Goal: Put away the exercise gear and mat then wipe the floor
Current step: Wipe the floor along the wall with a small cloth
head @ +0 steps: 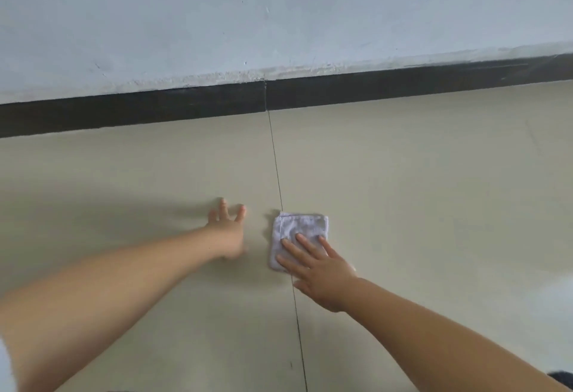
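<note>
A pale wall [279, 13] meets the beige tiled floor [418, 174] at a dark skirting board [155, 109], with no mat or exercise gear in view, so the wiping step seems to be in hand. The left hand [228, 230] is planted flat on the tile, fingers spread, holding nothing, apparently as a prop; the right hand [319, 270] presses straight fingers on a small folded white cloth [297, 227] lying just beside the grout line [279, 181], likely to push it rather than grip it.
</note>
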The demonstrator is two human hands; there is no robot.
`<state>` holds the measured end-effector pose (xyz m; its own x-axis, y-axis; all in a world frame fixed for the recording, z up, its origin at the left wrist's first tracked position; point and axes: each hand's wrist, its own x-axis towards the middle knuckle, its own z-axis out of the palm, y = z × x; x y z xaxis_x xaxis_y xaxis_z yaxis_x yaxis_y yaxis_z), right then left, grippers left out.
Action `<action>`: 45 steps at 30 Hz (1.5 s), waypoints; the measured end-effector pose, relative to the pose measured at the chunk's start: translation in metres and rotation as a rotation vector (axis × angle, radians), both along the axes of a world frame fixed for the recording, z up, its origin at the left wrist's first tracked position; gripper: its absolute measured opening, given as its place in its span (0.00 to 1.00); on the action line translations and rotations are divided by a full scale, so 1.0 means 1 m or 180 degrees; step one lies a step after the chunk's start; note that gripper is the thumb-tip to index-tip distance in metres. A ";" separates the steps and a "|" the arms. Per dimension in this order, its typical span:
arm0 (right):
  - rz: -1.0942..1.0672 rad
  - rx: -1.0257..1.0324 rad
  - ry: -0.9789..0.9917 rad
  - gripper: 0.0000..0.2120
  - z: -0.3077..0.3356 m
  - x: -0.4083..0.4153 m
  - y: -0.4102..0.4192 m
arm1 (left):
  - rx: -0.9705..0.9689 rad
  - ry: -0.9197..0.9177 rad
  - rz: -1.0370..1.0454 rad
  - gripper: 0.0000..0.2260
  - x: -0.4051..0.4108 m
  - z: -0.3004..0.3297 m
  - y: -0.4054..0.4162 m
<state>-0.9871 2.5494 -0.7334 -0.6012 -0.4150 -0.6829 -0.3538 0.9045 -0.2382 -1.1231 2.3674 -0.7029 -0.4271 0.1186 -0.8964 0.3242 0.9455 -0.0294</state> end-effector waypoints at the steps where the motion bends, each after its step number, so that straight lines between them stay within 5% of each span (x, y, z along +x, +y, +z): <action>1: 0.0109 -0.0056 0.0171 0.32 -0.002 -0.017 0.003 | -0.0009 -0.0044 -0.0003 0.42 -0.003 0.001 0.002; 9: -0.0258 -0.0144 0.0517 0.26 -0.012 -0.173 0.046 | -0.0059 0.0467 0.0104 0.40 0.009 -0.011 -0.004; 18: -0.2201 0.0265 0.1102 0.27 -0.026 -0.138 0.275 | -0.0563 0.0670 0.0933 0.39 0.020 -0.006 0.035; 22: -0.3303 0.0373 0.1238 0.26 -0.025 -0.119 0.337 | 0.0196 0.1699 0.0923 0.32 0.058 -0.023 0.114; 25: -0.3790 0.0473 0.1772 0.24 -0.036 -0.131 0.283 | 0.0714 0.2070 0.0872 0.30 0.108 -0.042 0.174; 27: -0.3023 0.0318 0.2244 0.24 -0.038 -0.131 0.222 | 0.0842 0.1936 0.1103 0.31 0.135 -0.054 0.191; 31: -0.0468 -0.0540 0.1424 0.25 -0.041 -0.104 0.122 | 0.0956 0.1894 0.1323 0.34 0.156 -0.064 0.188; 34: 0.0039 -0.0711 0.1450 0.25 -0.039 -0.111 0.154 | 0.0946 0.1827 0.1406 0.34 0.151 -0.062 0.186; 42: -0.3636 0.0375 0.1755 0.24 -0.033 -0.064 0.355 | 0.0819 0.1525 0.1360 0.30 0.148 -0.062 0.186; 45: -0.3824 0.0374 0.1595 0.25 -0.042 -0.036 0.318 | 0.0782 0.1501 0.1381 0.30 0.148 -0.058 0.189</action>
<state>-1.0227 2.8670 -0.7757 -0.7502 0.6020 -0.2733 0.6577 0.7218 -0.2154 -0.9751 2.5567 -0.7610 -0.8200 0.0247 -0.5718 -0.0803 0.9842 0.1577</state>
